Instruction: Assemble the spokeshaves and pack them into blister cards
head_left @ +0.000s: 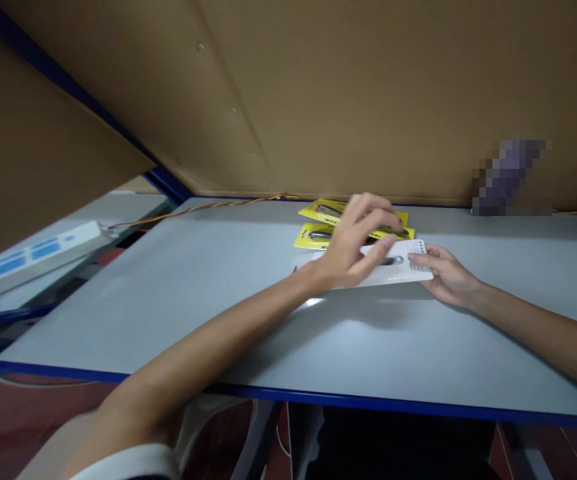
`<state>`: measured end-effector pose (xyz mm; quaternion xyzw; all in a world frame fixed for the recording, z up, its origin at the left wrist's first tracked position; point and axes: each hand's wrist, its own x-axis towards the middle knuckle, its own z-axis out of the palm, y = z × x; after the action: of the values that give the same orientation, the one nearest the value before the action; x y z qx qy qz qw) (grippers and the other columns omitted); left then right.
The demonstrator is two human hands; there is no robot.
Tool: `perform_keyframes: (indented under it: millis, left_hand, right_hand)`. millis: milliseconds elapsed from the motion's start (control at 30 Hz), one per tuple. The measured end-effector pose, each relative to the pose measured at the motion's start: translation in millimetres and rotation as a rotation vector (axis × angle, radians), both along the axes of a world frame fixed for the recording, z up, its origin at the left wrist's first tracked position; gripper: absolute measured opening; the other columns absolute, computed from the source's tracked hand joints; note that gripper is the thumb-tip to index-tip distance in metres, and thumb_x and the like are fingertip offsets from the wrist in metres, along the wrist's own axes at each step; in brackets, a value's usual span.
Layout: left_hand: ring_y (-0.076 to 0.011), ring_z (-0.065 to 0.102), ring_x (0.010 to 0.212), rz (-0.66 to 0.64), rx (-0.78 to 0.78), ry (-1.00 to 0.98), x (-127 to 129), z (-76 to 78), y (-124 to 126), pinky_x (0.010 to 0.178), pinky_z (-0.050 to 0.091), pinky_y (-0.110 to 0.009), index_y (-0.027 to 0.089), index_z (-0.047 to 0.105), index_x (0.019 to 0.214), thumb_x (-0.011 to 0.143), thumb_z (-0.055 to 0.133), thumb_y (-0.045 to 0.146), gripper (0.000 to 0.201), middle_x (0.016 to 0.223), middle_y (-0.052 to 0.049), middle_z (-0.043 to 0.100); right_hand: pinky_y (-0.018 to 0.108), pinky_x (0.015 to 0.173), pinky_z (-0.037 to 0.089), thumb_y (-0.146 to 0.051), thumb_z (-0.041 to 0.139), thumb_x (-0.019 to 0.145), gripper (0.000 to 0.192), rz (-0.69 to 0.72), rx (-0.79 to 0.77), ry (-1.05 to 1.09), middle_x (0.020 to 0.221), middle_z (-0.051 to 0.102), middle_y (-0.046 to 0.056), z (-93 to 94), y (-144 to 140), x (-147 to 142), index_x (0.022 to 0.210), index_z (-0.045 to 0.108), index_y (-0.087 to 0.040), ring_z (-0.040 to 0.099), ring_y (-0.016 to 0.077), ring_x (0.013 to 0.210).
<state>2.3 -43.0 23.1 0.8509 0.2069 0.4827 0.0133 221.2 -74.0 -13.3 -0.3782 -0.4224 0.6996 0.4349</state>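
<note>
Two yellow packs (325, 225) lie stacked at the back of the table (168, 300), just behind the white card (393, 263). Left hand (355, 243) hovers over the card, fingers loosely curled, partly covering the yellow packs. Right hand (445, 275) pinches the card's right end. One power strip (33, 252) sits far left, off the table. A twisted wire (218, 203) runs along the back edge. Front and left tabletop open.

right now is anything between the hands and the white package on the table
Nothing visible. The left hand rests on the white package, and the right hand touches its right end. The yellow packages lie behind it, beyond the hands.
</note>
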Motion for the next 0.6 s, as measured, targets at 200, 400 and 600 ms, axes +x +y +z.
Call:
perform_keyframes:
  millis: [200,400,600]
  left_hand:
    - [-0.024,0.064,0.097,0.347,0.002,-0.015,-84,-32.2,36,0.091,0.053,-0.044,0.024,0.065,0.096,0.109,0.037,0.055,0.044,0.099,-0.007,0.07]
    - [-0.0254,0.063,0.092,0.583,-0.177,-0.201,-137,-57.9,70,0.087,0.053,-0.044,0.022,0.065,0.093,0.104,0.038,0.074,0.059,0.093,-0.008,0.068]
    - [-0.0242,0.065,0.088,0.577,-0.423,-0.43,-144,-65.4,91,0.076,0.054,-0.039,0.021,0.064,0.096,0.1,0.036,0.081,0.066,0.091,-0.008,0.067]
  right_hand:
    - [0.031,0.072,0.058,-0.04,0.098,0.062,0.04,-0.135,0.085,-0.151,0.086,0.08,0.004,-6.4,-8,-4,0.088,0.077,-0.019,0.073,0.0186,0.076]
    - [0.037,0.07,0.062,-0.052,0.082,0.084,0.038,-0.206,0.366,-0.356,0.095,0.083,0.007,-8.1,-17,2,0.104,0.08,-0.02,0.076,0.0238,0.081]
    - [0.05,0.107,0.06,-0.017,0.056,0.103,0.037,0.046,1.406,-0.748,0.144,0.072,0.004,-2.5,-14,22,0.127,0.078,-0.034,0.07,0.0247,0.128]
